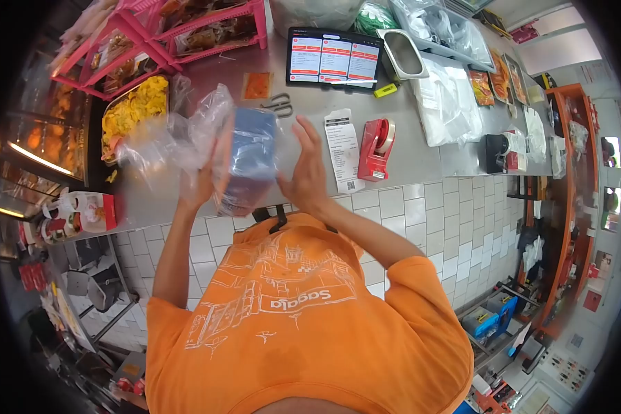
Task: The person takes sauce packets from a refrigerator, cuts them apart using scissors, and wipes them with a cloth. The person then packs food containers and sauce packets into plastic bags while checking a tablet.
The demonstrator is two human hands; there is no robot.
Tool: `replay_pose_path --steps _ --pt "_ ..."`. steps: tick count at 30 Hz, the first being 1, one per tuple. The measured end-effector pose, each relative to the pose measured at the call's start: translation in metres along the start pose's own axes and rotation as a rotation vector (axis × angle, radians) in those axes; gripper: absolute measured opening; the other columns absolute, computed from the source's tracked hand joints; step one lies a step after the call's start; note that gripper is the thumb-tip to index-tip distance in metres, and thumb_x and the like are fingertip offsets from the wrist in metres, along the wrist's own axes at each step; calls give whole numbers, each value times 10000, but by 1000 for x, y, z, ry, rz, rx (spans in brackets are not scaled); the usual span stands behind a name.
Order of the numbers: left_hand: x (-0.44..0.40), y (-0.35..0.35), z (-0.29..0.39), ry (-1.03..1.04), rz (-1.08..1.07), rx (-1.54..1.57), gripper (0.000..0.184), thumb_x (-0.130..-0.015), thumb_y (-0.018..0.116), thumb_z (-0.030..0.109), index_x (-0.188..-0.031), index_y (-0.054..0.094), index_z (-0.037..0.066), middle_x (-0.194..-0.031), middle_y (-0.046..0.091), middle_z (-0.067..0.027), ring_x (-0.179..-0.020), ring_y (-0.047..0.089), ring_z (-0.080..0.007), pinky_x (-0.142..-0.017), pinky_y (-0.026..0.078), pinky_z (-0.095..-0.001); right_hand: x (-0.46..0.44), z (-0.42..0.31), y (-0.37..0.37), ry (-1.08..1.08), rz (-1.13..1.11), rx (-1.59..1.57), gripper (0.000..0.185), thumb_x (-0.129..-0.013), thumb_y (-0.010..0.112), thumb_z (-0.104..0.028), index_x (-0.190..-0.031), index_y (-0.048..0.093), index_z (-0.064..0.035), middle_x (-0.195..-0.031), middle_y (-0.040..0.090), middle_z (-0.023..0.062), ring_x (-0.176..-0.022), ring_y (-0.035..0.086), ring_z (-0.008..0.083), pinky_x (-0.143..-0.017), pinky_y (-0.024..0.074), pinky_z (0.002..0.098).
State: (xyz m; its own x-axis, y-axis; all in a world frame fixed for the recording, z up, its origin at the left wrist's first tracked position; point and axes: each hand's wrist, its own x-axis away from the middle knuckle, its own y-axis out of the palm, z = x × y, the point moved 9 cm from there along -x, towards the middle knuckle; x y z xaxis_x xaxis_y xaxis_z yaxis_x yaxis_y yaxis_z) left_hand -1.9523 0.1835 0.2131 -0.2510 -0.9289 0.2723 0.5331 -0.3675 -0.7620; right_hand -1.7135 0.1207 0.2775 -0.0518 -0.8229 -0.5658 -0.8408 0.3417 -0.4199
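A blue box (252,146) stands inside a clear plastic bag (210,117) at the front edge of the metal counter. My left hand (201,181) is at the bag's left side, its fingers partly hidden behind the plastic and blurred. On the other side my right hand (308,165) is open, fingers spread upward, its thumb close to the bag. Scissors (279,105) lie just behind the box, beside a small packet of orange sauce (257,85). Right of my right hand are a printed receipt (341,148) and a red tape dispenser (376,150).
A tablet (333,58) sits at the back beside a metal container (403,54) and a yellow marker (386,90). White plastic bags (450,102) lie to the right. At the left are a tray of yellow food (136,110) and a pink rack (217,29).
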Motion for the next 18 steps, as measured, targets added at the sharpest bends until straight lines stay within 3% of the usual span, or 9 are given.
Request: replay_pose_path --steps 2,7,9,10,14,15,16,17,18 --pt "0 11 4 -3 -48 -106 458 -1026 490 317 -1397 481 48 -1290 603 -86 -1069 633 -226 -960 521 -333 -32 -28 -3 -164 -105 80 819 -739 774 -114 -1445 362 -66 -1501 316 227 -1352 413 364 -1087 412 465" --pt "4 50 14 42 42 524 374 -954 566 266 -1245 553 32 -1155 637 -79 -966 634 -198 -860 519 -312 -42 -72 14 -826 -501 444 797 -756 766 -190 -1436 368 -67 -1499 331 230 -1284 485 399 -1010 493 523" --pt "6 58 3 -25 93 711 340 -926 596 246 -1184 581 25 -1101 650 -77 -924 635 -186 -821 518 -304 -47 -10 16 80 -641 -171 734 -774 769 -258 -1399 436 -66 -1389 492 215 -1058 644 374 -861 579 468" --pt "7 58 -2 -55 117 773 323 -911 611 236 -1153 596 22 -1074 657 -75 -904 635 -181 -801 518 -300 -50 2 14 76 -643 -159 734 -774 769 -258 -1399 436 -66 -1389 492 215 -1058 644 374 -861 579 468" --pt "2 54 -11 -109 186 861 258 -854 672 196 -1031 653 9 -966 684 -70 -821 636 -158 -721 517 -283 -45 126 3 790 -801 -257 371 -865 680 -170 -1182 610 8 -937 712 116 -823 706 217 -695 573 340" --pt "5 56 -14 -143 240 825 242 -840 687 186 -1001 668 6 -939 690 -69 -800 636 -152 -702 516 -279 -86 153 -52 334 -389 -102 221 -934 589 -143 -1088 661 -1 -914 721 92 -801 698 174 -663 573 335" --pt "11 60 -19 -242 290 811 227 -825 702 176 -970 682 2 -912 697 -67 -779 637 -146 -682 516 -275 -105 219 -94 445 -219 -24 216 -947 568 -117 -1104 668 -6 -941 727 103 -784 698 154 -654 564 314" --pt "33 71 -34 -681 292 858 233 -811 710 171 -967 679 2 -916 697 -59 -767 635 -140 -683 518 -283 -132 265 -142 491 -82 181 218 -911 575 -89 -1073 684 7 -899 733 109 -764 713 155 -643 555 300" --pt "35 79 -36 -688 298 857 233 -811 710 171 -967 679 2 -916 697 -59 -767 635 -140 -683 518 -283 -157 277 -175 575 1 293 162 -882 608 -122 -982 721 -61 -871 731 146 -821 717 288 -751 551 404"
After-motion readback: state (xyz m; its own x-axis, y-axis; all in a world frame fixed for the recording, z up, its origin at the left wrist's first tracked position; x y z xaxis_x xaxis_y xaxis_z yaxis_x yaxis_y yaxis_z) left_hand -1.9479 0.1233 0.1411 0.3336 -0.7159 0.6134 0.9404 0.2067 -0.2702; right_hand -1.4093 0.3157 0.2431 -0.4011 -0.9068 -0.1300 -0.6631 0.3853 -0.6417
